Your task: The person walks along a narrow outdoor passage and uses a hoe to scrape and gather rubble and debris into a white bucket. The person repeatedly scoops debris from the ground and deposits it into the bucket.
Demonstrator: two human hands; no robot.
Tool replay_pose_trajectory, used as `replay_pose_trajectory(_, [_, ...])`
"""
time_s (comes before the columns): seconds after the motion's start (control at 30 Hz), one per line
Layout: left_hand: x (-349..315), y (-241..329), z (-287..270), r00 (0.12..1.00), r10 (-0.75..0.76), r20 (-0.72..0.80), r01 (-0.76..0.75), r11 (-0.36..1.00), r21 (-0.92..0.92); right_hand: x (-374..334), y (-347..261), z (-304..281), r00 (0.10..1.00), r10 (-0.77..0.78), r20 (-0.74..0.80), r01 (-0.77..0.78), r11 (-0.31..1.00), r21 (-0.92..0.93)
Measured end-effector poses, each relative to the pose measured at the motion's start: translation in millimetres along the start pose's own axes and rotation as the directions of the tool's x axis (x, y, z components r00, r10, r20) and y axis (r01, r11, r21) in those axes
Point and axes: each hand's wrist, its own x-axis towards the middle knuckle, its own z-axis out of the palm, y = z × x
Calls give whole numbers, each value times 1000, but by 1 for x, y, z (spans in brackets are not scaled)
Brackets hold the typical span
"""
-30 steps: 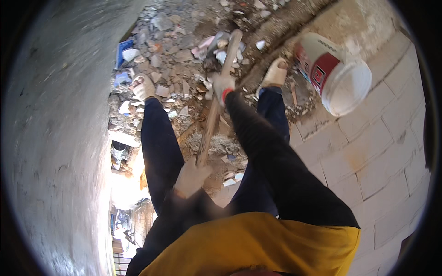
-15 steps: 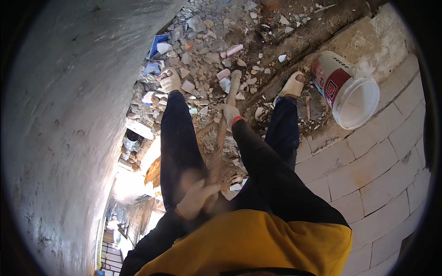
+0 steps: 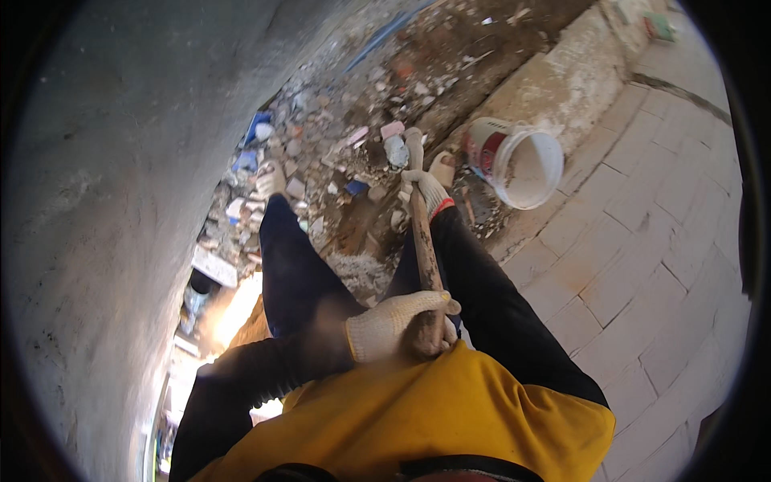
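Note:
I grip a long wooden handle (image 3: 426,245) with both hands, in cream knit gloves. My left hand (image 3: 391,328) is closed round its near end, close to my waist. Farther along the shaft, my right hand (image 3: 428,191) is wrapped round it, with a red cuff band at the wrist. The far end of the handle reaches past my right hand to the rubble (image 3: 321,153). Whether a tool head is fixed there, I cannot tell. Beside that end lie a pale grey lump (image 3: 396,151) and a pink piece (image 3: 392,129).
A grey wall (image 3: 136,177) rises along the left. To the right, a white and red bucket (image 3: 486,150) lies tipped by a low concrete ledge (image 3: 562,84). Pale paving (image 3: 634,273) spreads beyond it. My feet stand apart on the broken ground.
The handle's near end has swung right across my body with my left hand, changing the shaft's slant. My right hand still holds it. My view has shifted, and the bucket appears farther left.

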Motion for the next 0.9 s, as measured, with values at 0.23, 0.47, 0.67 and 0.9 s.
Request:
replay_pose_trajectory(0.23, [41, -21, 126, 931, -330, 156, 271, 910, 313, -185, -78, -28, 899, -265, 348, 114, 910, 399])
replay_pose_trajectory(0.47, [32, -86, 193, 902, -297, 314, 20, 755, 655, -305, -94, -114, 611, -772, -177, 731, 636, -247])
replay_pose_trajectory(0.67, [4, -33, 140, 978, -161, 130, -26, 529, 848, -305, -85, -129, 707, -653, -273, 695, 568, 441])
replay_pose_trajectory(0.9, [39, 76, -92, 852, 414, -320, 497, -446, 745, -139, -33, -114, 811, -435, -391, 582, 656, 480])
